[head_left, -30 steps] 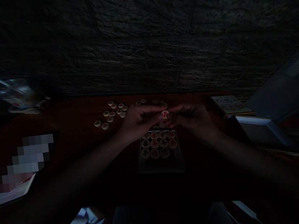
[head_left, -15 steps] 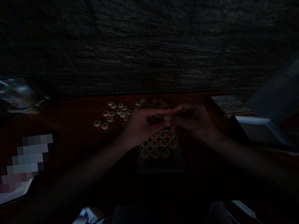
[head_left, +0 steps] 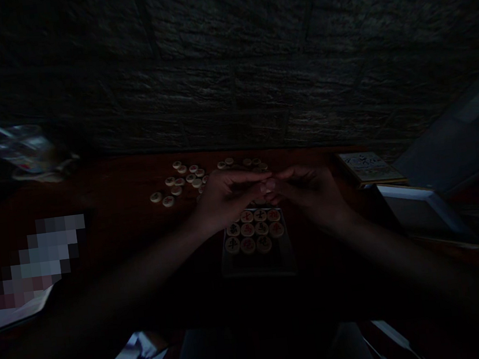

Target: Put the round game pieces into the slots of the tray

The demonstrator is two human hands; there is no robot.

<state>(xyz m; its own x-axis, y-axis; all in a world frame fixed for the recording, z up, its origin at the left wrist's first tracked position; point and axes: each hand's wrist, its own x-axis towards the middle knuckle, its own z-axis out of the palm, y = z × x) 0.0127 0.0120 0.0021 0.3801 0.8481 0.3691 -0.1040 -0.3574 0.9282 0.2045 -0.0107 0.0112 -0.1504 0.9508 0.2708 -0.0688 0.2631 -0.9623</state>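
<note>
My left hand and my right hand meet fingertip to fingertip over the far end of a shallow tray. Fingers and thumbs on both are pinched together, and whatever lies between them is too dark and hidden to make out. Round Chinese chess pieces with red and black characters lie in rows in the tray; its near part shows a bare dark floor. Behind my left hand, several loose Chinese chess pieces are scattered on the brown table. My hands hide the tray's far end.
A rough stone wall rises behind the table. At the left back stands a clear cup with a straw. To the right lie a patterned box and an open white-rimmed box or lid. The scene is very dark.
My two hands stay together above the tray; their fingers and thumbs have shifted only slightly. The pieces in the tray and on the table have not visibly moved.
</note>
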